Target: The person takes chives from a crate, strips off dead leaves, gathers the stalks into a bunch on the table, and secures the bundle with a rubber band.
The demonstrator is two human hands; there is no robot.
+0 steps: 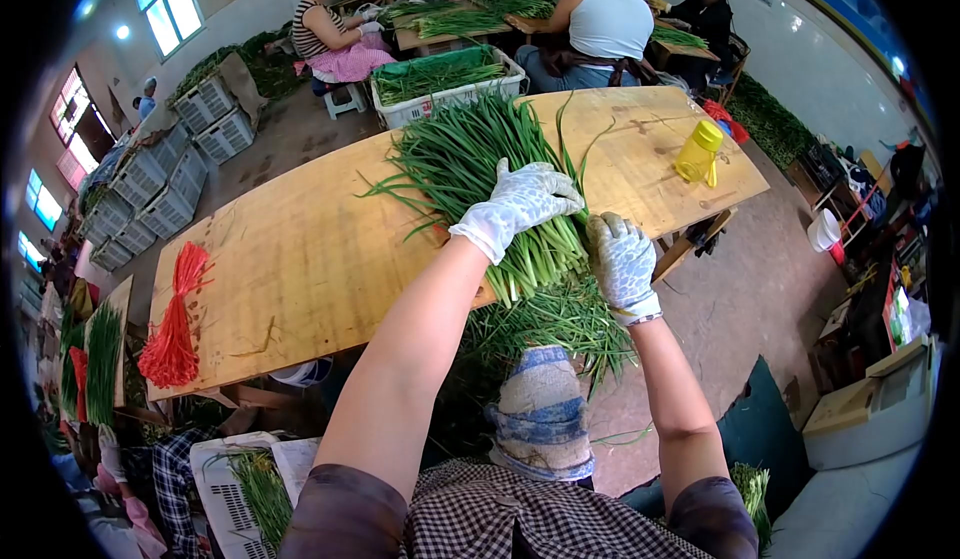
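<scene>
A thick heap of green garlic chives (pixel 465 154) lies across the front edge of the wooden table (pixel 320 239), pale stem ends towards me. My left hand (pixel 522 201), in a patterned white glove, rests over the heap with its thumb apart and its fingers reaching right. Beside the stem ends on the right is my right hand (pixel 622 264), gloved alike. Its fingers are curled in at the heap's edge around chives, though its palm side is hidden. A few long leaves stick up just beyond both hands. Loose green trimmings (pixel 550 324) hang below the table edge.
Red ties (pixel 180 319) lie at the table's left end, and a yellow bottle (pixel 699 152) stands to the right. A white crate (pixel 445 84) of greens is behind the table. Several people sit at tables beyond. Stacked crates (pixel 160 184) stand left; a white crate (pixel 235 479) is below left.
</scene>
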